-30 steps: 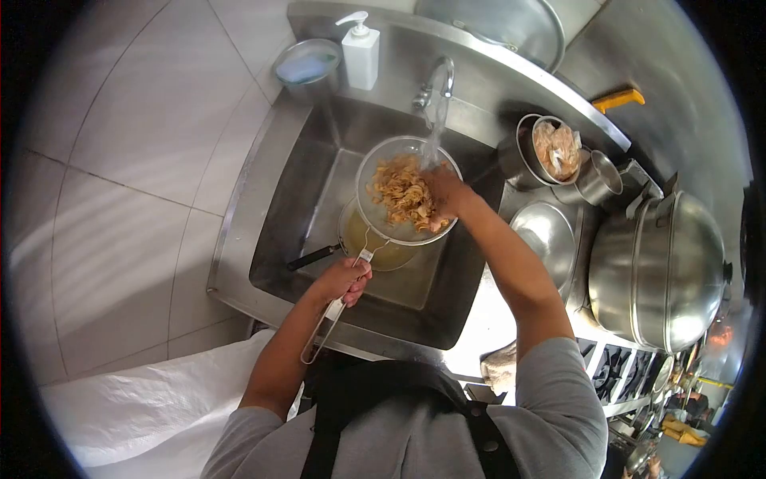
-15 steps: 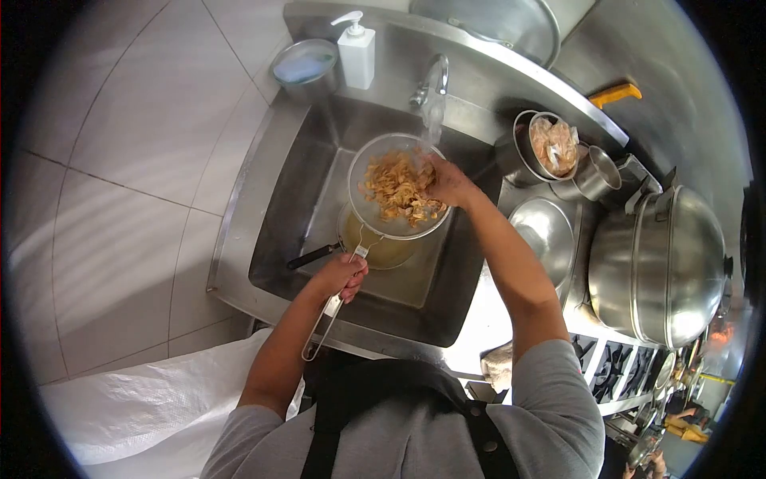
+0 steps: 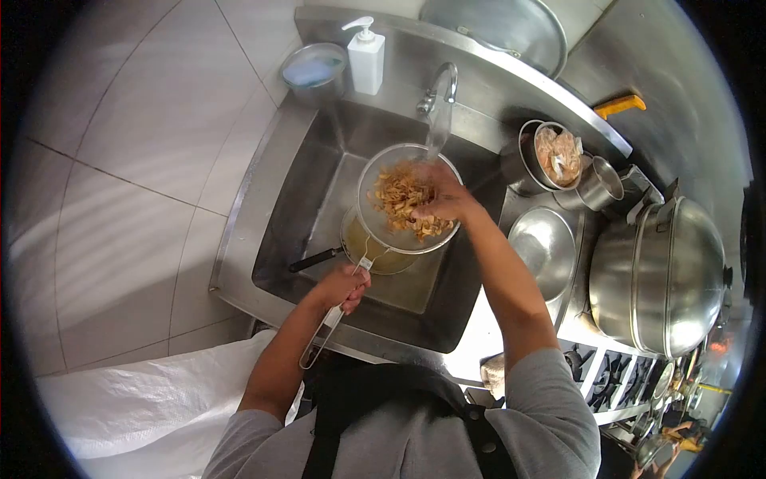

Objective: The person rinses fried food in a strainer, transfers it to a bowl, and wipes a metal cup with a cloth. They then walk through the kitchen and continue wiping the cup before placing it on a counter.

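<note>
- Held the strainer (image 3: 408,239) out beyond the left grip (image 3: 345,287), below the tap (image 3: 452,76), seemingly to run water (image 3: 439,128) through the food (image 3: 392,191).
- Gathered the food in the strainer's mesh, beneath and just left of the right grip (image 3: 445,195), presumably to stop any washing away.
- Set the pan (image 3: 391,263) in the sink (image 3: 315,207), ahead of the left grip and partly under the strainer, perhaps to catch runoff; saw yellowish liquid inside. Could not tell contact from a gap between strainer and pan.
- Turned the pan's black handle (image 3: 315,260) leftward, ahead of the left grip and apart from it.
- Placed the bowl (image 3: 546,247) and the bag (image 3: 557,152) to the right of the right grip, apparently to avoid splashes.
- Closed the left grip firmly round the strainer's long handle (image 3: 335,313), with its looped end reaching back toward the body, likely for steadiness.
- Spread the right grip partway, thumb apart from fingers, touching the food; could not tell, through blur, any pinch on it.
</note>
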A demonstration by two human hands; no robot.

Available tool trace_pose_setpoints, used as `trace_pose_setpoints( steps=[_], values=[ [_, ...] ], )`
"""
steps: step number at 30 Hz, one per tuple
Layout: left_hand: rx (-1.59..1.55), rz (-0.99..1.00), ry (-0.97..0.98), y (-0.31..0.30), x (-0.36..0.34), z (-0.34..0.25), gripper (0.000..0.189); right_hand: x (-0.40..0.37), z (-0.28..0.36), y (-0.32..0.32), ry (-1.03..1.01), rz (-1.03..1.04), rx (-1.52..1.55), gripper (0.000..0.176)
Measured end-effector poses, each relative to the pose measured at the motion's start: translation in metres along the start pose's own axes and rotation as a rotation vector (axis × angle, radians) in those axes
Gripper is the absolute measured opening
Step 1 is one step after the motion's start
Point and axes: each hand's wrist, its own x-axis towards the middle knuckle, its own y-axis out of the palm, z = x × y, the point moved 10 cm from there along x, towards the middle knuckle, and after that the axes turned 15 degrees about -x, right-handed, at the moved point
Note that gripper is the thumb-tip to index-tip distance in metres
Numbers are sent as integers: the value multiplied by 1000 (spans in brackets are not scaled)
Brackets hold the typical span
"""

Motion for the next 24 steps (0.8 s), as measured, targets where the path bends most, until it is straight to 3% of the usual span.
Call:
trace_pose_setpoints(
  steps=[3, 4, 5, 7, 11, 13, 14, 16, 20, 22, 24],
  values=[
    [14, 44, -9, 6, 3, 7, 27, -1, 28, 6, 117, 32, -240, 78],
    [15, 44, -10, 6, 4, 9, 27, 2, 21, 22, 38, 46, -265, 61],
    [10, 46, -6, 5, 6, 11, 26, 3, 21, 24, 37, 46, -264, 61],
    [2, 44, -1, 2, 8, 14, 26, 2, 2, 47, 211, 239, -294, 46],
    [-22, 21, -3, -3, 7, 17, 25, 6, 11, 13, 89, 58, -231, 41],
    [-31, 29, -11, -1, 5, 16, 25, 6, 6, 30, 204, 346, -344, 40],
    [-23, 16, -19, 1, 5, 16, 25, 6, 5, 36, 204, 347, -347, 40],
    [-10, 7, -23, 5, 7, 15, 26, 11, 45, 18, -114, -34, -277, 38],
    [27, -6, 13, 13, 12, 13, 24, 12, 74, 32, -84, 1, -502, 46],
    [15, -37, 28, 9, 13, 12, 24, 17, 59, 66, -38, 260, -593, 38],
    [-45, -44, 26, -1, 17, 15, 22, 26, 42, 66, -60, 293, -597, 35]
  ],
)
